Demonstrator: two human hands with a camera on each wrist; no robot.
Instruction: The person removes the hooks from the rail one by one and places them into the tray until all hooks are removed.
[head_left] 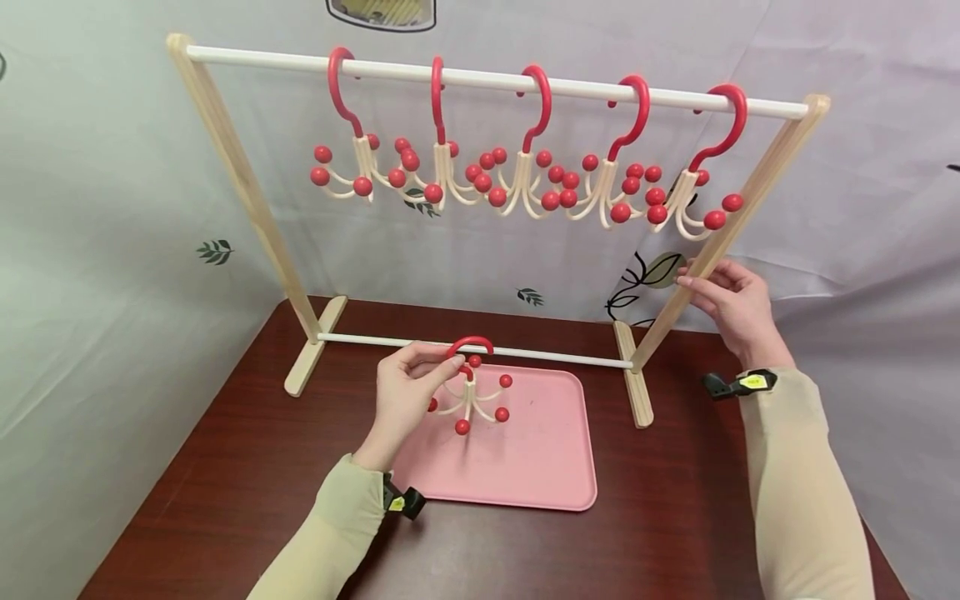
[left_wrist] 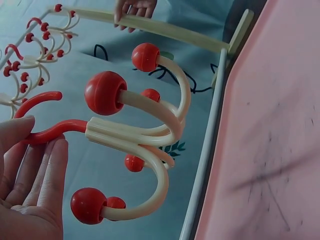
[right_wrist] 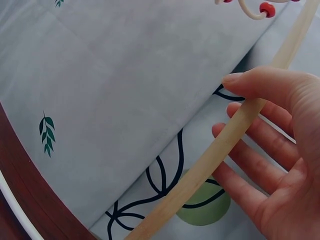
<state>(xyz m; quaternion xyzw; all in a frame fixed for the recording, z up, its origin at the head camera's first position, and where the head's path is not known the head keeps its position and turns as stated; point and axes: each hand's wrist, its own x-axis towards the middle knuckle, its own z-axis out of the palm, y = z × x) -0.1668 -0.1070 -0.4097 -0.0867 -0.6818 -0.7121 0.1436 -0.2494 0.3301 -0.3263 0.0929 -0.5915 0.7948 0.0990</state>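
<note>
Red/crm hanger (left_wrist: 115, 132) upright in L hand (head_left: 401, 390), rack (head_left: 483, 80) standing.

Head view bright, light diffuse and even; pale sheen on near bench (head_left: 480, 550), soft faint shadow on pink tray (head_left: 540, 467). Wrist views dimmer, cooler; small highlights on red balls (left_wrist: 106, 93), far hangers (left_wrist: 37, 60) slightly soft, right-wrist white rod (right_wrist: 18, 210) bowed at frame edge.

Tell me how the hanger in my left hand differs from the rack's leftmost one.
Your left hand pinches the held hanger; the leftmost hanger hangs from the top bar. In the head view, the held hanger shows against the pink tray, the leftmost hanger against pale cloth. Both have red hooks, pale arms and red balls.
</note>
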